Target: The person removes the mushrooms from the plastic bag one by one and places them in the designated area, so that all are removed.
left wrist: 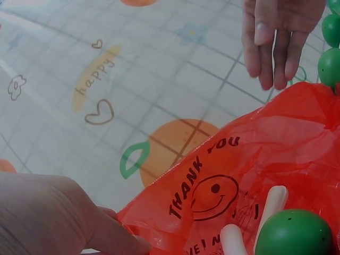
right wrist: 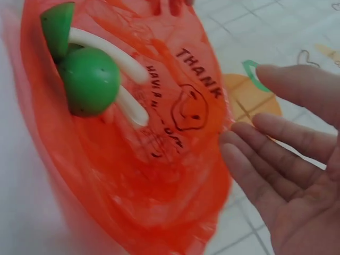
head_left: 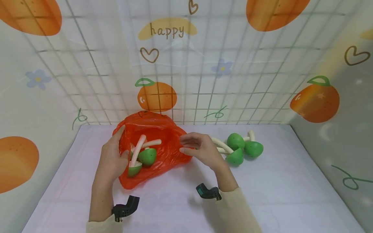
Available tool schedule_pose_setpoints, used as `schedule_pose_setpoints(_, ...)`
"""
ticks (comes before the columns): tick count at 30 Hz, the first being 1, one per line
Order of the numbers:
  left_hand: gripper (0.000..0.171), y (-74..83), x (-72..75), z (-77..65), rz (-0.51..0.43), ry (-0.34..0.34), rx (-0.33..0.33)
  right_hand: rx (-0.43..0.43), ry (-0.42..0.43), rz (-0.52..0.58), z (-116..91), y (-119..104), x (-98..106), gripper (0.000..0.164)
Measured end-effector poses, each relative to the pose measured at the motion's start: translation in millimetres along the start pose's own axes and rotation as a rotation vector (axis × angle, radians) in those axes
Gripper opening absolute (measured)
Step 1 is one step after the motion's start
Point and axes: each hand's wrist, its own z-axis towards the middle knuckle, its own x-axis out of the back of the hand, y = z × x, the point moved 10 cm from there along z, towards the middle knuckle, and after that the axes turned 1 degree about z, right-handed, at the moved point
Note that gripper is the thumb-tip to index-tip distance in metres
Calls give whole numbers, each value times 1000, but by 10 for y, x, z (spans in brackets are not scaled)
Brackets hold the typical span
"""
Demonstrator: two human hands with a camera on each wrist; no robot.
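A red plastic bag (head_left: 167, 158) lies with its mouth spread toward me. My left hand (head_left: 112, 158) grips its left edge between thumb and fingers. Inside the bag are several toy mushrooms (head_left: 147, 157) with green domed caps and white stems, partly overlapping. Black "THANK YOU" lettering and a smiley face (left wrist: 215, 196) show on the bag in the left wrist view. My right hand (head_left: 201, 149) is at the bag's right edge, fingers extended and nothing held; in the right wrist view its fingers (right wrist: 249, 170) are spread beside the plastic.
More green-capped mushrooms (head_left: 253, 149) lie in a cluster on the white tabletop (head_left: 291, 187), right of my right hand. Behind the table stands a wire grid (head_left: 233, 97) covered by a printed sheet. Patterned side walls (head_left: 344, 145) flank the table.
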Motion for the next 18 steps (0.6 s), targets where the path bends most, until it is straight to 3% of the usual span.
schedule_pose_setpoints(18, 80, 4, 3, 3, -18, 8, -11, 49, -45, 47, 286, 66, -580, 47)
